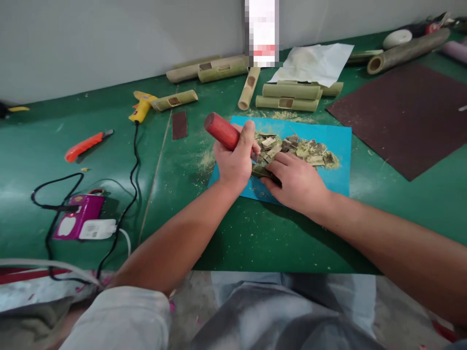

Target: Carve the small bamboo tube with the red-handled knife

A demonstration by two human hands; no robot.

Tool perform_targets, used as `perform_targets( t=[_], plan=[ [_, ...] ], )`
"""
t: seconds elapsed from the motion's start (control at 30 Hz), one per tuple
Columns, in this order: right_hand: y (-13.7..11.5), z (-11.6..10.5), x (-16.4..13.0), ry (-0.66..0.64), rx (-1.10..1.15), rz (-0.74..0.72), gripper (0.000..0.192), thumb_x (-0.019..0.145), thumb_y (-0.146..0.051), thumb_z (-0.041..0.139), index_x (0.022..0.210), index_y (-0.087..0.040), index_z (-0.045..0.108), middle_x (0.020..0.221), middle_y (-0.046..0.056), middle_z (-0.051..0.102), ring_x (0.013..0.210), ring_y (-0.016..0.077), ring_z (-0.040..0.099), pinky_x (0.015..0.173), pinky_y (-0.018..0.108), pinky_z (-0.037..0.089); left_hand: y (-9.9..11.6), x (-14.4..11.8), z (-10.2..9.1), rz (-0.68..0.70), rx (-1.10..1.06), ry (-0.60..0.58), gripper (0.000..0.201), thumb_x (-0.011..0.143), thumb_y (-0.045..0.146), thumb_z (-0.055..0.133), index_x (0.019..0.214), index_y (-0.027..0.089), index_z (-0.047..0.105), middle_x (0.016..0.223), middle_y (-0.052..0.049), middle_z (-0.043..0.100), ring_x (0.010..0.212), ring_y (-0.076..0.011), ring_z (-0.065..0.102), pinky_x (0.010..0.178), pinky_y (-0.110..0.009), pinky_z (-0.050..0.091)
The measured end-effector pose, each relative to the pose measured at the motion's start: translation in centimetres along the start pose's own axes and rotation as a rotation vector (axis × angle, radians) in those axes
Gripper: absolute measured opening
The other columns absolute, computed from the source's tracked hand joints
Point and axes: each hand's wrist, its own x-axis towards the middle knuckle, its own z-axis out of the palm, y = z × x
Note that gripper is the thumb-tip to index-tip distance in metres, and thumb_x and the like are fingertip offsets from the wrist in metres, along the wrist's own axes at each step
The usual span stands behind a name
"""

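1. Purple device [78, 216]: lies at the left of the green table [44, 150], with a white plug block just beside it and black cable looped around it.
2. Orange utility knife [87, 144]: lies flat on the table, well apart from both hands.
3. Yellow glue gun [140, 108]: lies on its side; its black cord runs toward the near table edge.
4. Left hand [235, 160]: closed in a full fist around a red-handled tool [222, 130]. The handle is round, smooth and matte red, with a blunt rounded end pointing up and to the left. The working end is hidden under the hand.
5. Bamboo piece [264, 172]: small, dark green, on the near part of the blue mat [341, 175], between the two hands and touching both. Most of it is covered; its shape cannot be determined.
6. Right hand [297, 182]: palm down, fingers narrowly curled, pressing the bamboo piece against the mat.
7. Pile of shavings [302, 148]: flat pale green and tan chips, heaped on the mat just beyond the right hand.
8. Bamboo tubes [290, 97]: cut lengths, some with rectangular slots, lying behind the mat.
9. Dark brown sheet [404, 116]: flat on the table at the right.
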Motion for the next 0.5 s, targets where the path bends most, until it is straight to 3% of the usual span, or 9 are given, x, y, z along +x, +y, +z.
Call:
perform_targets(
  t=[0.2,0.4,0.5],
  plan=[
    [0.0,0.0,0.0,0.021,0.029,-0.012,0.013,0.096,-0.024,0.061,0.092,-0.016,0.071,0.095,0.011,0.067,0.092,0.0257,0.061,0.08,0.038,0.05,0.2,-0.3,0.0,0.047,-0.012,0.022,0.059,0.079,0.075,0.079,0.058,0.028,0.051,0.045,0.005,0.052,0.043,-0.012,0.043,0.052,-0.038,0.037],
    [0.4,0.3,-0.1,0.042,0.057,-0.005,0.015,0.097,-0.025,0.06,0.089,-0.017,0.07,0.093,0.011,0.067,0.088,0.0245,0.06,0.079,0.038,0.05,1.3,-0.7,-0.6,0.126,0.142,-0.129,0.05,0.088,0.059,0.078,0.059,0.023,0.058,0.056,0.004,0.057,0.054,-0.0105,0.051,0.059,-0.032,0.048],
    [0.6,0.3,0.0,0.051,0.082,0.002,0.015,0.095,-0.024,0.061,0.088,-0.016,0.071,0.09,0.01,0.066,0.085,0.0235,0.06,0.076,0.036,0.049,1.2,-0.6,-0.6,0.18,0.201,-0.132,0.047,0.09,0.047,0.077,0.057,0.021,0.057,0.057,0.004,0.055,0.055,-0.0096,0.051,0.063,-0.03,0.049]
  ],
)
